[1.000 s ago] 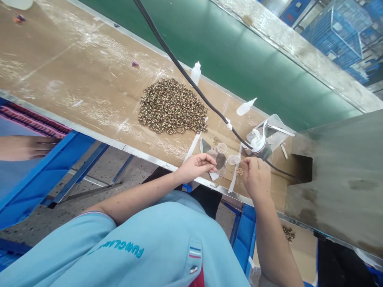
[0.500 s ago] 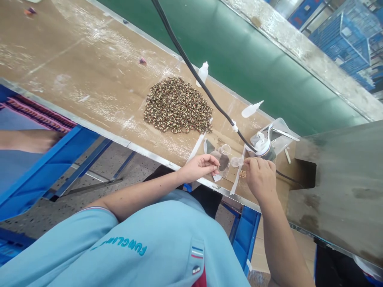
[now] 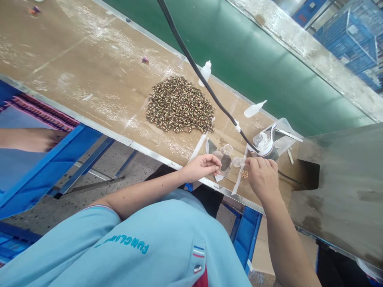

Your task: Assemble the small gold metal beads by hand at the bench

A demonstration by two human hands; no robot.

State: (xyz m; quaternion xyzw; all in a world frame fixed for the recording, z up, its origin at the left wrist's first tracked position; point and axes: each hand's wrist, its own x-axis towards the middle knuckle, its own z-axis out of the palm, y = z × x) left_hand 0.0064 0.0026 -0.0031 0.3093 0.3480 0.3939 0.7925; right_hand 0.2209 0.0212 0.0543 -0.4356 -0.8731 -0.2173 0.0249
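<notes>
My left hand [image 3: 206, 167] has its thumb and index fingertip pinched together over the near edge of the table. Whatever is between them is too small to make out. My right hand [image 3: 261, 175] is also closed in a pinch, its fingertips beside a small clear dish [image 3: 237, 162]; what they hold is hidden. Between the hands lie a clear round ring [image 3: 228, 149] and a dark patch on a scrap [image 3: 226, 162]. Tiny tan pieces [image 3: 244, 174] sit below my right fingertips. A heap of small dark-and-gold ring-like parts [image 3: 179, 105] lies beyond my left hand.
White squeeze bottles [image 3: 205, 73] stand and lie along the far edge. A black cable [image 3: 191, 59] crosses above the table toward a bag-lined tub [image 3: 265, 145]. A grey metal housing [image 3: 344, 179] rises at right. Another person's arm [image 3: 26, 139] rests at left.
The whole view has shifted slightly, so things appear a little further right. Both hands keep nearly the same pinched poses and places.
</notes>
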